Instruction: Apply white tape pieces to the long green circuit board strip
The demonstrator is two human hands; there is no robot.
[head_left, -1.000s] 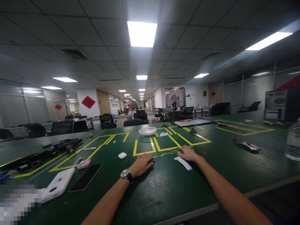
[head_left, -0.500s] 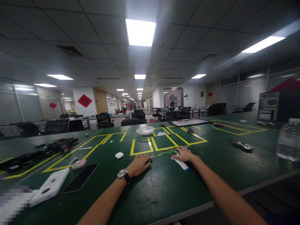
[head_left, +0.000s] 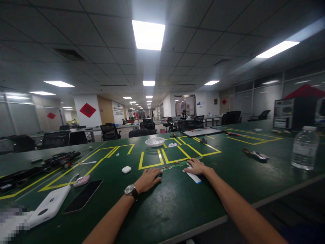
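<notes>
A narrow green circuit board lies on the green tabletop between my two hands. My left hand, with a watch on the wrist, rests palm down, its outstretched fingertips at the board's left end. At the right end, my right hand lies over the board with its fingers apart. Beneath that hand a white flat ribbon cable with a blue tip sticks out towards me. The hand hides where the cable meets the board. Neither hand lifts anything off the table.
Beyond the board are yellow tape outlines and a white woven basket. A white earphone case, a black phone and a white power bank lie left. Pliers and a water bottle are right. A person sits far back.
The whole view has shifted slightly, so things appear a little further left. Both hands keep nearly the same places at the board; the left fingers look slightly straighter.
</notes>
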